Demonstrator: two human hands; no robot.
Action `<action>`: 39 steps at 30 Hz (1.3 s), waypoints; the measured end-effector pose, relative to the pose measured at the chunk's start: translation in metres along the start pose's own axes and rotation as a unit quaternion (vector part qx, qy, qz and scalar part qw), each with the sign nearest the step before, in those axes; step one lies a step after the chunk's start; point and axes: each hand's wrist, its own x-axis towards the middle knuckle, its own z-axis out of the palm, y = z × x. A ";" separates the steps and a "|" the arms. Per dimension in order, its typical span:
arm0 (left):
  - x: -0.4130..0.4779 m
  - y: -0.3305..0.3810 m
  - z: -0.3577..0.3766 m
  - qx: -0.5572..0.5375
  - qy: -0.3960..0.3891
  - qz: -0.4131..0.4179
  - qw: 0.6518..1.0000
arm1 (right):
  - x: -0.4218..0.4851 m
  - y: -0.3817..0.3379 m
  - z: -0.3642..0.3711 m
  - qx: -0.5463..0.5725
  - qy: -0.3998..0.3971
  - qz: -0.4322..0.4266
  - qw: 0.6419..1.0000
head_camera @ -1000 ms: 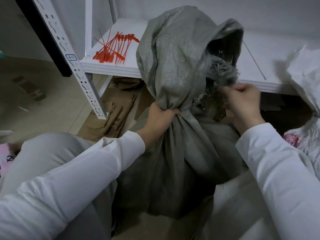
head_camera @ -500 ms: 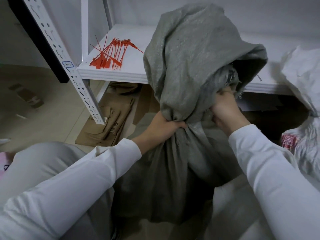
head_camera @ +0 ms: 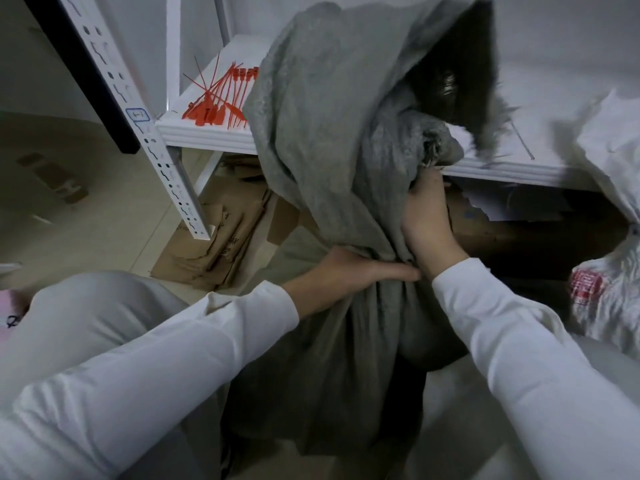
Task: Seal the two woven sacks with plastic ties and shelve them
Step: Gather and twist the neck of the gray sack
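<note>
A grey woven sack [head_camera: 332, 140] stands on the floor in front of me, its top bunched into a neck and its frayed mouth gaping open above. My left hand [head_camera: 349, 271] is clamped around the neck from the left. My right hand [head_camera: 427, 220] grips the gathered cloth just above and to the right, touching the left hand. A bundle of red plastic ties [head_camera: 218, 98] lies on the white shelf [head_camera: 207, 135], up and left of the sack. A white woven sack [head_camera: 613, 209] with red print stands at the right edge.
A white perforated shelf post [head_camera: 152, 147] slants down at the left. Flattened brown cardboard [head_camera: 221, 237] lies on the floor under the shelf. My grey-trousered knee [head_camera: 97, 306] sits at lower left. Pale tiled floor spreads to the left.
My right hand came down from the sack's frayed mouth to the neck, closing beside my left hand. The loose top of the sack has flopped up and to the right.
</note>
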 end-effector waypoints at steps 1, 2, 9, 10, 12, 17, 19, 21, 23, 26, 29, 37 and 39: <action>-0.002 0.001 -0.001 -0.001 -0.016 -0.015 1.000 | 0.002 0.000 -0.003 -0.006 0.000 0.026 1.000; -0.003 0.001 -0.002 -0.007 -0.023 -0.027 0.999 | 0.004 -0.002 -0.007 0.000 -0.021 0.044 0.999; 0.005 0.003 -0.011 -0.122 0.078 -0.021 0.989 | 0.004 -0.003 -0.018 0.055 -0.130 -0.017 0.990; 0.006 0.005 -0.012 -0.126 0.082 -0.020 0.988 | 0.004 -0.003 -0.020 0.076 -0.112 -0.034 0.990; 0.007 0.007 -0.013 -0.130 0.072 -0.015 0.989 | 0.004 -0.007 -0.027 0.087 -0.063 -0.066 0.992; 0.008 0.004 -0.008 -0.121 0.030 -0.037 0.991 | 0.009 -0.012 -0.044 0.015 0.007 -0.184 0.983; 0.009 0.000 -0.006 -0.126 0.047 -0.040 0.990 | 0.011 -0.004 -0.043 0.001 -0.017 -0.153 0.988; 0.008 -0.002 -0.004 -0.141 0.077 -0.040 0.986 | 0.014 0.000 -0.038 -0.024 -0.058 -0.136 0.989; 0.008 -0.004 -0.006 -0.169 0.093 -0.048 0.980 | 0.017 0.003 -0.036 -0.051 -0.109 -0.110 0.987; 0.010 -0.004 -0.011 -0.220 0.083 -0.077 0.969 | 0.022 0.005 -0.042 -0.027 -0.152 0.002 0.988; 0.014 -0.003 -0.015 -0.250 0.076 -0.111 0.959 | 0.024 0.009 -0.054 0.004 -0.160 0.079 0.984; 0.022 0.002 -0.025 -0.266 0.055 -0.142 0.952 | 0.005 0.020 -0.057 -0.139 -0.368 0.081 0.916; 0.021 0.004 -0.025 -0.249 0.045 -0.144 0.957 | 0.002 0.024 -0.048 -0.137 -0.358 0.078 0.920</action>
